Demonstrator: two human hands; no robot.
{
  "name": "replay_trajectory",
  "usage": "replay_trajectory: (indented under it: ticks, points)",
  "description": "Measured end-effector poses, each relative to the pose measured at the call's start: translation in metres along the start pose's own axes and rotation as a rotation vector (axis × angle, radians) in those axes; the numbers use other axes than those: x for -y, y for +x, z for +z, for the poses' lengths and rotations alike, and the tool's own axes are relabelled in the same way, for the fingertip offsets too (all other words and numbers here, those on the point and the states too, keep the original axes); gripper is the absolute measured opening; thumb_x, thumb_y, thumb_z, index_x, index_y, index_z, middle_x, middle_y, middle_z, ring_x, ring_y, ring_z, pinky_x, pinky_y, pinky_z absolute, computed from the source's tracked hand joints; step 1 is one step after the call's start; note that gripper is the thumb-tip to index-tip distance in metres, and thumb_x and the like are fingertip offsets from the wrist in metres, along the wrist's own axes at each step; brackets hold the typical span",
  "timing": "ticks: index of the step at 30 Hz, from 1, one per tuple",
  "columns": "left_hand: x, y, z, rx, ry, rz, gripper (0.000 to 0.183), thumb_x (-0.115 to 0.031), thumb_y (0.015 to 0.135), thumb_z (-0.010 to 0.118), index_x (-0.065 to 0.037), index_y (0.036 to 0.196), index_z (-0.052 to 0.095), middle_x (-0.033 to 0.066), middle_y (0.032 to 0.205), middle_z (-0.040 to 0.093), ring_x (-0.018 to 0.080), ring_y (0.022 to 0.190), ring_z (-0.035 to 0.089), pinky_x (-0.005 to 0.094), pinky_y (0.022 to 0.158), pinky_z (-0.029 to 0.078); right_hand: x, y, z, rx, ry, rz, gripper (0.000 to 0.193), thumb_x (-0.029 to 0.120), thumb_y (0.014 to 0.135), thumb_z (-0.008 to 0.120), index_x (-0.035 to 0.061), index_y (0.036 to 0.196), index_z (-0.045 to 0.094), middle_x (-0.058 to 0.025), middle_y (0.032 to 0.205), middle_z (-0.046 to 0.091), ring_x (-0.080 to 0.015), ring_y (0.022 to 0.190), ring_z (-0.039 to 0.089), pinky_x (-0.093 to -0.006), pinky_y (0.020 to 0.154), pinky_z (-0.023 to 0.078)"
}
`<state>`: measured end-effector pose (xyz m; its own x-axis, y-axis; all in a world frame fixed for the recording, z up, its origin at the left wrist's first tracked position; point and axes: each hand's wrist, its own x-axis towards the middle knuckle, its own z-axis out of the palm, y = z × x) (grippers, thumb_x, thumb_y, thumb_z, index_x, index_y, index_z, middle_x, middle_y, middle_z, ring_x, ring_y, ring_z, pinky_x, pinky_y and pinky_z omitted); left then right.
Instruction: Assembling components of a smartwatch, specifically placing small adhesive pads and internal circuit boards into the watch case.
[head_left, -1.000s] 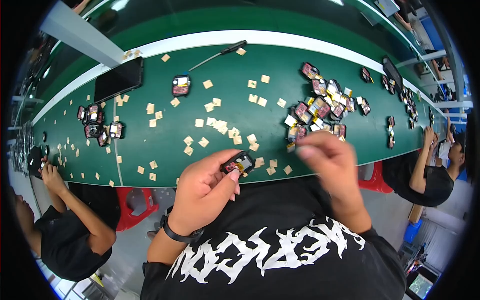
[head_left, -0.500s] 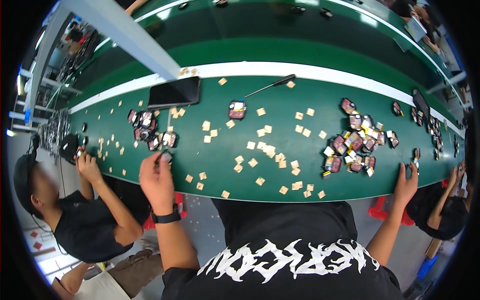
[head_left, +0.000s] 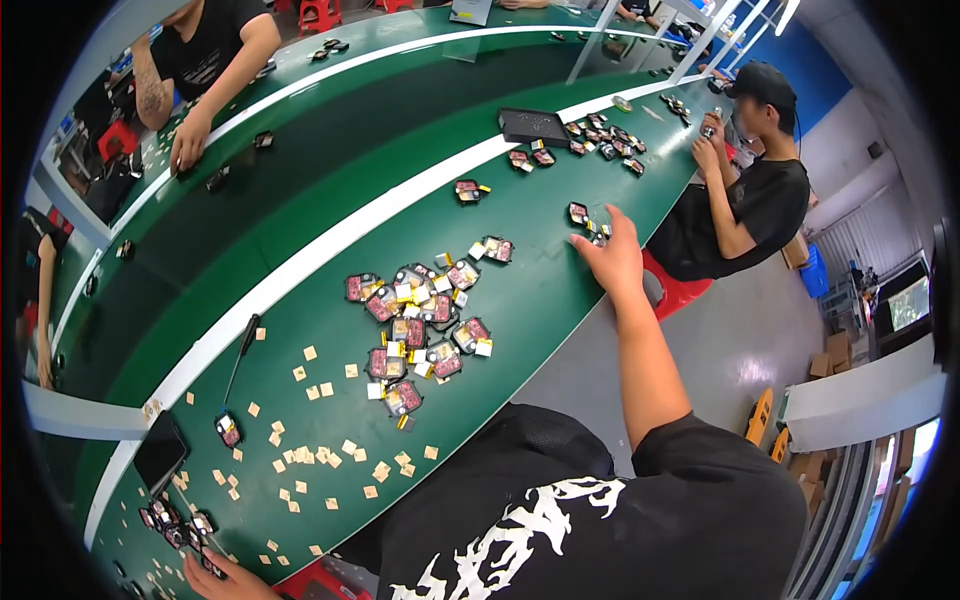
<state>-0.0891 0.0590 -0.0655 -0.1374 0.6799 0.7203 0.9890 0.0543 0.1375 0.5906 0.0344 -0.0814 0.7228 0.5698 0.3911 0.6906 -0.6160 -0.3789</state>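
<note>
My right hand reaches over the bench with thumb and fingers spread around a small black-cased electronic unit. Whether it touches the unit I cannot tell. Just beyond lies another such unit with a pale part inside. At the lower left, my left hand has its fingers closed on a small black case, beside a cluster of similar units. Between my hands is a larger pile of black-cased units, showing reddish circuit boards, white blocks and yellow tabs.
Many beige squares lie scattered over the green bench. A screwdriver lies by a single unit, near a black flat-screened device. Further off are a black tray, more units and a seated co-worker.
The view has swung to the right, so the bench now runs diagonally. My right hand has moved farther over the unit near it. My left hand stays by the left cluster.
</note>
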Motion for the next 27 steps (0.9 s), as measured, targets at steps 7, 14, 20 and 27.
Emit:
replay_trajectory:
  ticks: [7, 14, 20, 27]
  points:
    - [-0.053, 0.000, -0.012, 0.083, -0.106, 0.039, 0.029, -0.020, 0.099, 0.068, 0.005, 0.112, 0.069, 0.0242, 0.120, 0.066, 0.0421, 0.110, 0.063, 0.0535, 0.101, 0.049, -0.010, 0.005, -0.007, 0.082, 0.089, -0.058, 0.064, 0.032, 0.082, 0.084, -0.0016, 0.132, 0.063, -0.0221, 0.133, 0.062, -0.0377, 0.120, 0.063, -0.0419, 0.103, 0.051]
    - [-0.056, -0.020, 0.001, 0.245, -0.305, 0.082, 0.023, -0.007, 0.101, 0.056, 0.009, 0.117, 0.063, 0.0247, 0.132, 0.061, 0.0420, 0.123, 0.058, 0.0487, 0.105, 0.045, -0.054, 0.004, -0.002, 0.066, 0.244, -0.071, 0.054, 0.023, 0.079, 0.084, 0.0010, 0.126, 0.068, -0.0205, 0.116, 0.070, -0.0364, 0.107, 0.069, -0.0402, 0.096, 0.053]
    - [-0.124, -0.017, -0.007, 0.426, -0.632, 0.098, 0.021, -0.002, 0.092, 0.063, 0.005, 0.111, 0.067, 0.0212, 0.119, 0.067, 0.0374, 0.111, 0.064, 0.0449, 0.099, 0.049, -0.018, -0.031, -0.027, 0.226, 0.516, 0.265, 0.064, 0.010, 0.077, 0.083, 0.0007, 0.135, 0.059, -0.0051, 0.112, 0.062, -0.0096, 0.087, 0.062, -0.0254, 0.078, 0.050]
    - [-0.203, -0.026, -0.011, 1.490, -1.866, -0.583, 0.058, -0.011, 0.104, 0.055, 0.002, 0.157, 0.033, 0.0204, 0.142, 0.058, 0.0260, 0.120, 0.065, 0.0381, 0.101, 0.052, 0.121, -0.143, -0.056, 0.952, 0.927, -0.023, 0.066, 0.010, 0.074, 0.089, 0.0053, 0.133, 0.058, -0.0002, 0.114, 0.063, -0.0026, 0.073, 0.053, -0.0235, 0.066, 0.049]
